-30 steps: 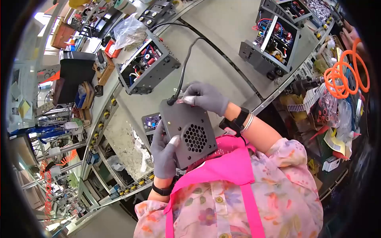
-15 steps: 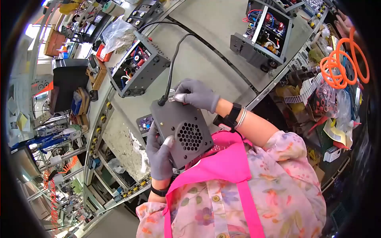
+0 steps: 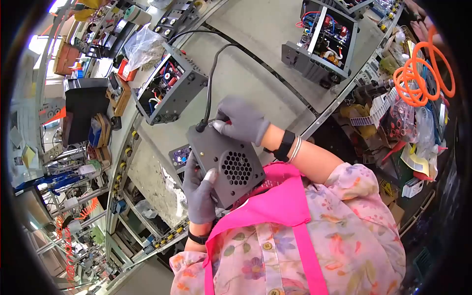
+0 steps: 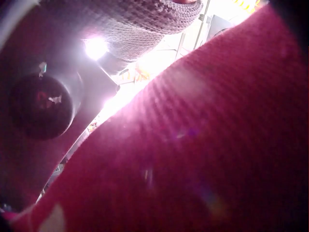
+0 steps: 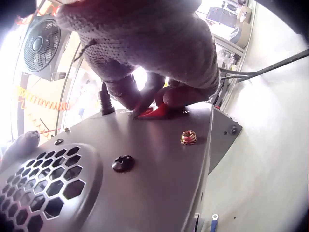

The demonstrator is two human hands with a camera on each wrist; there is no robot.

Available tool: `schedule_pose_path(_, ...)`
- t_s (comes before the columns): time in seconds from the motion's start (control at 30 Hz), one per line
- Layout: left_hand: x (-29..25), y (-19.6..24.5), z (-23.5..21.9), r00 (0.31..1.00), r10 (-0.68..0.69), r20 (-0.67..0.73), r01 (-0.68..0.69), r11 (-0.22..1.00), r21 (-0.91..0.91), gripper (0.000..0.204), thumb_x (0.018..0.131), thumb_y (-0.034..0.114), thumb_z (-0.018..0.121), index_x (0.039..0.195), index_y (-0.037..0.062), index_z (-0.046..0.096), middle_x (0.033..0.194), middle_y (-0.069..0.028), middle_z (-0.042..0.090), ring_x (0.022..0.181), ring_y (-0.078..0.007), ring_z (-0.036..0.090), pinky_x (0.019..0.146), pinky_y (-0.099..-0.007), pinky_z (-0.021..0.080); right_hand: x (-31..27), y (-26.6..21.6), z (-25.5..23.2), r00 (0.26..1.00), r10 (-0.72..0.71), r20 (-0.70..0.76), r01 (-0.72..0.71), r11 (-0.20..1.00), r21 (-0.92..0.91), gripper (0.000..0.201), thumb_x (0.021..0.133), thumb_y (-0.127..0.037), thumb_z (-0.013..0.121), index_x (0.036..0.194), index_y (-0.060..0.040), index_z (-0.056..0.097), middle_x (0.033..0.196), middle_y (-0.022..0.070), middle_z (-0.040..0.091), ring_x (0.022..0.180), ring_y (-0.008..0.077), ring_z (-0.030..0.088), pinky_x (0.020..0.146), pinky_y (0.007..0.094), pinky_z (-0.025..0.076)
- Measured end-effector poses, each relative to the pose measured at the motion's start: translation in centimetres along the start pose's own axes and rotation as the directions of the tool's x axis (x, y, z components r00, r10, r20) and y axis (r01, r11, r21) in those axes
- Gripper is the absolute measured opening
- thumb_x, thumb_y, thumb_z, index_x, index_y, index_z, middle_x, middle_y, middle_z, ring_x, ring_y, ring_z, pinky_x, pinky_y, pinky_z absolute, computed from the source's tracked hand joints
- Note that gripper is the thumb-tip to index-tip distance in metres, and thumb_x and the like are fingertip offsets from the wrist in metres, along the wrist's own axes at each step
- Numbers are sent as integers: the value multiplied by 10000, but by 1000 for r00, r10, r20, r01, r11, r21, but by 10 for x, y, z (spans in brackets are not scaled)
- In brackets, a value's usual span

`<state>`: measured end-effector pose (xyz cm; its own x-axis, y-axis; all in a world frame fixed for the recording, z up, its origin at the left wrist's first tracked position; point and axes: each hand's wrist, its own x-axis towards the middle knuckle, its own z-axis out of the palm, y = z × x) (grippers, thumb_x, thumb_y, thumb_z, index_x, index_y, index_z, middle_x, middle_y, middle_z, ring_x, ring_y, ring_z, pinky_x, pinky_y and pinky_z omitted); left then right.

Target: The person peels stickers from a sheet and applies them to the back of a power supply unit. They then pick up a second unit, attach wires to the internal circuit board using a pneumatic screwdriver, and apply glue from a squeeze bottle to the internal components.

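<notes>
A dark grey metal machine case [image 3: 219, 147] with a honeycomb fan grille [image 3: 237, 168] leans tilted before the person's apron. The gloved left hand [image 3: 199, 194] grips its side edge, thumb on the panel. At the far end, beside the black power cord [image 3: 209, 93], the gloved right hand [image 3: 241, 120] has bent fingers. Its thumb and fingers pinch a small red piece [image 5: 152, 112] against the panel; cannot tell its kind. A brass-coloured fitting [image 5: 189, 137] and a dark screw [image 5: 123, 163] show near it. Apron cloth [image 4: 193, 145] fills most of the left wrist view.
Open machine cases with wiring stand at the upper left [image 3: 169, 86] and upper right [image 3: 322, 46] of the bench. A circuit board [image 3: 181, 156] lies beside the held case. An orange coiled hose [image 3: 423, 73] and plastic bags [image 3: 405, 118] are at the right; another person's hand [image 3: 420, 27] shows there.
The scene has shifted slightly left in the head view. The right hand has turned at the wrist and curled its fingers more over the small piece. The left hand keeps its hold.
</notes>
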<state>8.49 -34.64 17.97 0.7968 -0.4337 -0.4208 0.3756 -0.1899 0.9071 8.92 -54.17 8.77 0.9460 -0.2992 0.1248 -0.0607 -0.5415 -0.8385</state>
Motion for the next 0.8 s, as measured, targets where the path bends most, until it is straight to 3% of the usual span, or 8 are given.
schedule_pose_path(0.03, 1, 0, -1, 1000, -4, 8, 4, 1000, 16, 716, 804, 78, 576, 1422, -15, 225, 971, -110, 637, 726, -112, 623, 547, -184, 469, -1, -5, -7, 998, -44, -41, 36, 982, -187, 232, 763, -215, 651, 915, -45, 608, 968, 130, 579, 857, 286, 592, 761, 378, 480)
schedule_pose_path(0.13, 5, 3, 5, 998, -11, 57, 11, 1000, 1, 724, 807, 90, 583, 1425, -7, 219, 959, -108, 637, 702, -109, 617, 541, -188, 468, -8, 14, -13, 982, 12, -189, -61, 964, -258, 311, 751, -231, 661, 991, -53, 577, 980, 143, 573, 903, 297, 596, 774, 409, 486)
schedule_pose_path(0.27, 15, 9, 5, 942, -153, 297, 129, 987, 99, 748, 814, 123, 596, 1437, 17, 197, 1066, -165, 608, 852, -177, 636, 671, -247, 526, -31, 31, -54, 958, 131, -255, -165, 979, -117, 298, 773, -188, 651, 1027, -53, 572, 1000, 151, 580, 855, 291, 612, 746, 391, 494)
schedule_pose_path(0.47, 50, -8, 30, 852, -232, 470, 206, 973, 107, 770, 849, 81, 545, 1463, 82, 79, 1076, -168, 571, 813, -181, 625, 663, -274, 540, -27, 18, -115, 932, 192, -306, -153, 977, 148, 296, 762, -108, 673, 1039, -33, 597, 954, 123, 610, 705, 203, 617, 669, 328, 506)
schedule_pose_path(0.6, 68, -15, 39, 810, -343, 475, 309, 939, 150, 783, 859, 109, 564, 1468, 105, 71, 1146, -200, 549, 904, -226, 626, 731, -301, 539, 3, 39, -129, 979, 117, -165, -65, 954, 292, 307, 778, -159, 653, 1047, -21, 601, 923, 120, 629, 716, 190, 608, 690, 316, 508)
schedule_pose_path(0.67, 75, -9, 36, 782, -404, 476, 336, 915, 224, 793, 861, 132, 584, 1469, 108, 75, 1171, -213, 543, 925, -240, 625, 747, -304, 539, 30, 34, -142, 997, 53, -58, -39, 975, 220, 312, 796, -166, 632, 1065, -11, 595, 905, 105, 625, 759, 163, 609, 704, 298, 503)
schedule_pose_path(0.73, 79, 41, 33, 728, -440, 525, 227, 878, 421, 807, 854, 211, 637, 1465, 82, 126, 1188, -224, 551, 969, -237, 597, 804, -333, 515, 65, 31, -149, 993, 22, 114, -51, 964, 260, 328, 822, -140, 608, 1118, -5, 578, 901, 60, 605, 777, 100, 577, 712, 267, 493)
schedule_pose_path(0.8, 85, 87, 16, 856, -352, 379, 119, 847, 518, 747, 828, 191, 656, 1433, 68, 235, 1138, -210, 577, 967, -231, 590, 801, -339, 512, 106, 39, -145, 980, -95, 173, 32, 941, 336, 321, 839, -157, 601, 1121, -6, 580, 898, 54, 612, 766, 99, 575, 699, 261, 488)
